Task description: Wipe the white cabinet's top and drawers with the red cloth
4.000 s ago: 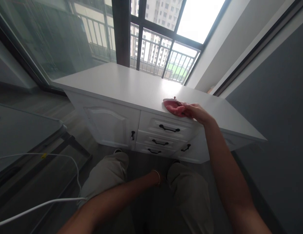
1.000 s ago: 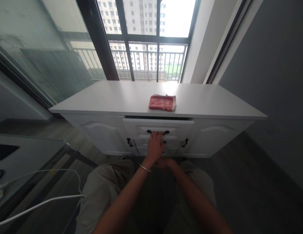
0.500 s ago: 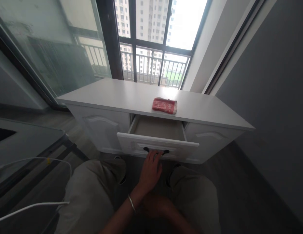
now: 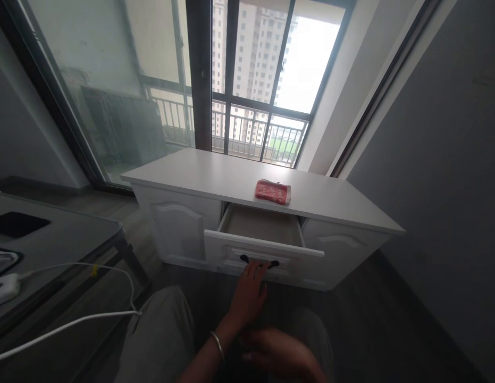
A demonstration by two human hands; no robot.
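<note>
My left hand, wearing a silver bangle on the wrist, has its fingers hooked over the black drawer handle. The white drawer is pulled partway out of the white cabinet, and its visible inside is bare. Below and to the right, my right hand hangs near my lap, dark and blurred, touching no part of the cabinet. On the cabinet top, just above the drawer, lies a folded red and white knitted cloth item.
A low grey table stands at the left, bearing a white power strip. A white cable runs from the left towards my left knee. Behind the cabinet are glass doors; a grey wall rises on the right.
The view has tilted up, so the cabinet sits lower in the picture. My left hand stays on the handle, with the drawer still out. My right hand has come further into view.
</note>
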